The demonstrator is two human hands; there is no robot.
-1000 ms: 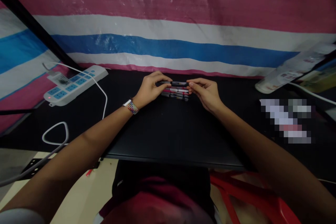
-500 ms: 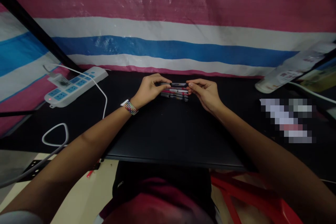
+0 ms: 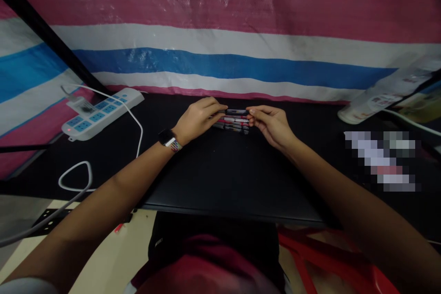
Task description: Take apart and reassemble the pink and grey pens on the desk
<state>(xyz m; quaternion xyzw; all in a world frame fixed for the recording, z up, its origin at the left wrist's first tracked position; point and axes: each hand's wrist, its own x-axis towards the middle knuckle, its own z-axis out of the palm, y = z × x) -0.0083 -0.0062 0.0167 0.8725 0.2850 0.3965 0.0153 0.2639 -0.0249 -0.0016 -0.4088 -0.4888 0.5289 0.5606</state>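
Observation:
A small row of several pens (image 3: 236,122), dark and red with white bands, lies side by side on the black table (image 3: 220,179) near its far edge. My left hand (image 3: 199,118) grips the left ends of the pens, fingers curled over them. On the other side, my right hand (image 3: 270,123) pinches their right ends between thumb and fingers. A watch with a coloured strap (image 3: 169,139) sits on my left wrist.
A white power strip with blue sockets (image 3: 101,112) lies at the left, its white cable (image 3: 74,177) looping to the table edge. A striped tarp (image 3: 220,32) hangs behind. A pale plastic-wrapped packet (image 3: 386,92) lies at the right, and a red chair (image 3: 327,262) shows below.
Both hands have stayed on the pens and pressed them slightly closer together; my left wrist has rolled so the watch face shows. The view has shifted a little.

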